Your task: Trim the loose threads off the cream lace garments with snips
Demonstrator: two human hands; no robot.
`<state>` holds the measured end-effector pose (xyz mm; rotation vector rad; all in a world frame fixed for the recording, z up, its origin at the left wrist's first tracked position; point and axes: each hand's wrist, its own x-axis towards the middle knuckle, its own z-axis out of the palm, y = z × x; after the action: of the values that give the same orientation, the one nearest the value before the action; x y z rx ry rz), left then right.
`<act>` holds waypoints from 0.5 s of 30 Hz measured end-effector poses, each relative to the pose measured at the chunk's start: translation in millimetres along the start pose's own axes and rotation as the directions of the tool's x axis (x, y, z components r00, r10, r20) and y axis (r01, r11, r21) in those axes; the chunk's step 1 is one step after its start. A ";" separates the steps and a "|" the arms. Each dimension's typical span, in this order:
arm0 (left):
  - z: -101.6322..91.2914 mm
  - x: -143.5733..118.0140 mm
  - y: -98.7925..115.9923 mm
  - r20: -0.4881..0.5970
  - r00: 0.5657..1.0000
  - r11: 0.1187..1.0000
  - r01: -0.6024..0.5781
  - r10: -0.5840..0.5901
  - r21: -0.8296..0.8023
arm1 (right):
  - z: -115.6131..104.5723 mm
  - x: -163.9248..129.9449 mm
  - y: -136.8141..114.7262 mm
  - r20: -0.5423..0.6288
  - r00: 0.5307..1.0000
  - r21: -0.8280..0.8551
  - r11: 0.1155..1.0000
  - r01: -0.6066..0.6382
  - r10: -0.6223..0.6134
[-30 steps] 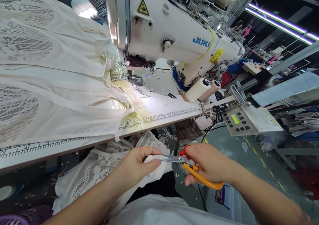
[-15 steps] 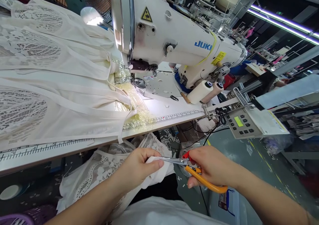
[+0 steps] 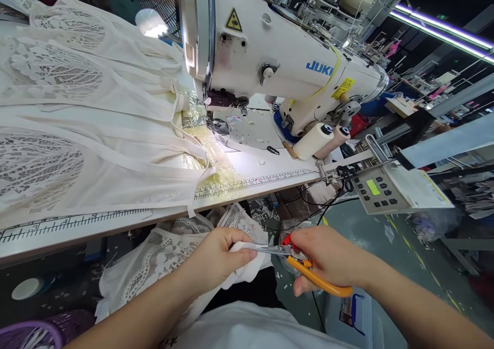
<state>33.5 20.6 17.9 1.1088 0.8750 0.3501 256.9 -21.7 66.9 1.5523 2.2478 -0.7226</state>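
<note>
My left hand [image 3: 222,254] pinches the edge of a white lace garment [image 3: 154,259] between thumb and fingers, just below the table edge. Its lace and plain cloth hang down over my lap. In my right hand [image 3: 322,256] is a pair of scissors [image 3: 314,277] with orange and red handles. Their blades point left and reach the cloth at my left fingertips. Whether the blade tips are parted is hard to make out.
A white sewing machine [image 3: 278,45] stands on the table, with thread cones [image 3: 314,142] beside it. Several lace garments [image 3: 92,158] lie along the left. A control box [image 3: 380,189] juts out at right. Below are a purple basket [image 3: 73,326] and a clear plastic box [image 3: 365,320].
The view has shifted slightly, so the table and machine appear a little further right. Both hands keep their holds on the garment and scissors, with hardly any movement.
</note>
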 end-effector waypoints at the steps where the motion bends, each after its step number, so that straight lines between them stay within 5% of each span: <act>1: 0.3 0.4 -0.1 -0.005 1.000 1.000 0.003 -0.003 0.006 | 0.7 0.8 -0.1 0.009 1.000 -0.005 1.000 -0.005 0.005; 15: -1.6 2.6 -1.0 0.000 1.000 0.999 0.001 -0.001 -0.042 | 6.5 8.9 -1.5 0.030 0.998 -0.063 0.997 -0.054 0.056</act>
<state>33.8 22.9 15.7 1.0697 0.8651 0.3663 252.1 -19.0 57.3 1.5564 2.1743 -0.6509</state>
